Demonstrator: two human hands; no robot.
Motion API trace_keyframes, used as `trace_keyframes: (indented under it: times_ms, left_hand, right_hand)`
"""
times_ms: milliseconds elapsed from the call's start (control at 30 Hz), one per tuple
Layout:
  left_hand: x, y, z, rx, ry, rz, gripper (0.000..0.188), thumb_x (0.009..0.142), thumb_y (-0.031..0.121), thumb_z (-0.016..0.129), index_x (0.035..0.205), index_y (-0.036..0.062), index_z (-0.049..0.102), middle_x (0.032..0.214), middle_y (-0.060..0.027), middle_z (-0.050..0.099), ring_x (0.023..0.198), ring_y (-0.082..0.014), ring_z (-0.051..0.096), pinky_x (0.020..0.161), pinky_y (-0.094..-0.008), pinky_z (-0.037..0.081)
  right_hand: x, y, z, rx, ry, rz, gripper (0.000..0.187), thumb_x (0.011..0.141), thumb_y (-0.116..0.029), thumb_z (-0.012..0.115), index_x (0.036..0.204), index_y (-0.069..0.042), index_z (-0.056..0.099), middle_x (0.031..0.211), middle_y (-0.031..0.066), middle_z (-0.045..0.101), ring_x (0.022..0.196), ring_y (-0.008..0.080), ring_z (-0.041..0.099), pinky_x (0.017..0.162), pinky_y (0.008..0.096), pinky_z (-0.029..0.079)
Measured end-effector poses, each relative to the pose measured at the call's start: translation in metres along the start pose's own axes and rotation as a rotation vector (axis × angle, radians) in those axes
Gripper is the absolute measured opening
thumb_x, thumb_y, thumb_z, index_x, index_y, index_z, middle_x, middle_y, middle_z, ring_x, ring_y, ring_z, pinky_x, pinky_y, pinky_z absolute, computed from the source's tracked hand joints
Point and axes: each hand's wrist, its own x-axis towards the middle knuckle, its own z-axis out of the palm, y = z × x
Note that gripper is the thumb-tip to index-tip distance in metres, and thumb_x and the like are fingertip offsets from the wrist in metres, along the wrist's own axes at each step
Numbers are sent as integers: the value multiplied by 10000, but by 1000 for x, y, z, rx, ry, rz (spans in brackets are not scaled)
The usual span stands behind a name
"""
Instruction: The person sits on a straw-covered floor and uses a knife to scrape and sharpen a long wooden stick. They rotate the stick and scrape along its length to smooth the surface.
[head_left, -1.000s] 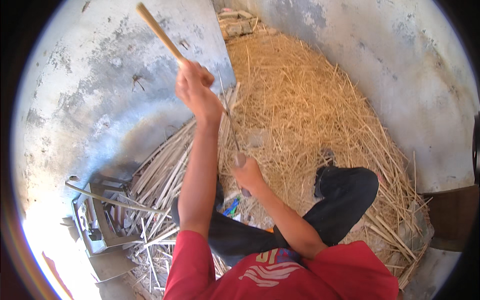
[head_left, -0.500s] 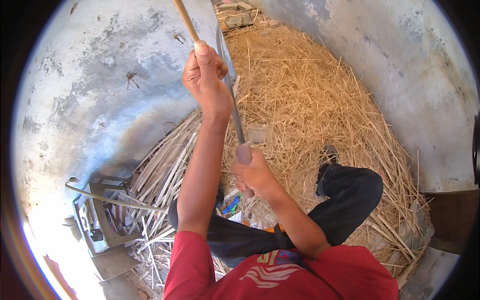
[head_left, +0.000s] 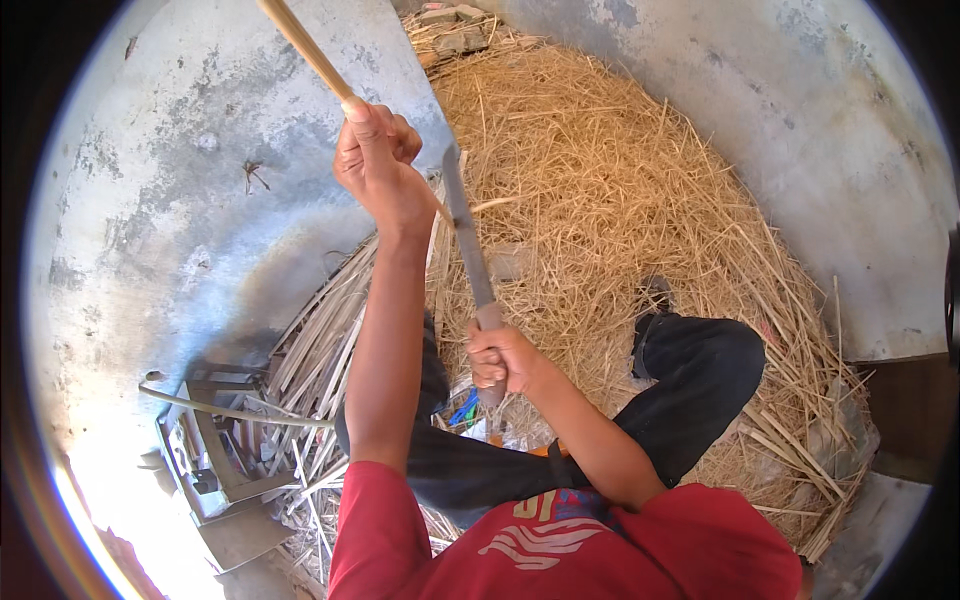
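Red short-sleeved shirt [head_left: 640, 545] with a pale swirl print and some orange lettering on the chest, sleeve [head_left: 375, 520] ending above the elbow. Dark, near-black trousers [head_left: 700, 385], creased at the knee, running across the lap under both forearms. Forearms bare, no watch, no glove. Left hand [head_left: 378, 165] and right hand [head_left: 500, 358] bare too, fingers [head_left: 480, 362] without rings as far as can be told

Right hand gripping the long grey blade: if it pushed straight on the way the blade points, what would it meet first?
The right hand aims the long grey blade up at the pale bamboo stick held in the left hand. That stick likely comes first, though depth is unclear.
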Motion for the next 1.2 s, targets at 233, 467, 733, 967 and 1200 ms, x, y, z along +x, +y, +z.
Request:
trace_keyframes:
  times_ms: [233,467,733,967,1200]
  left_hand:
    - [-2,0,-1,-7,39,44,443,973,363,521,639,96,407,573,39,332,496,-58,270,453,-245,197]
    - [-2,0,2,-16,45,54,434,975,361,517,643,109,397,560,35,337,487,-59,271,449,-244,204]
    - [13,22,-55,21,215,54,461,947,464,527,679,121,376,564,42,271,496,-77,246,478,-260,213]
    - [11,26,-65,-22,187,55,478,941,471,533,667,113,374,552,42,256,501,-79,250,484,-261,211]
    - [5,32,-59,154,240,17,535,916,595,475,663,132,389,574,43,243,547,-103,234,547,-266,229]
  right_hand:
    - [-40,-15,77,-373,142,-260,183,759,27,577,770,-78,427,513,3,426,347,121,436,356,320,377]
    - [54,32,-18,-819,522,-497,74,779,-86,544,802,-16,547,524,80,516,394,165,509,362,328,392]
    - [33,1,-19,487,-442,247,112,747,-26,553,722,-50,446,492,9,424,342,157,426,355,334,360]
    - [-5,0,96,-563,37,-223,198,780,-35,562,954,-19,469,563,26,449,385,131,465,348,319,389]
    - [66,70,-17,-838,423,-520,100,718,-36,556,799,22,553,584,107,561,458,200,554,413,340,422]
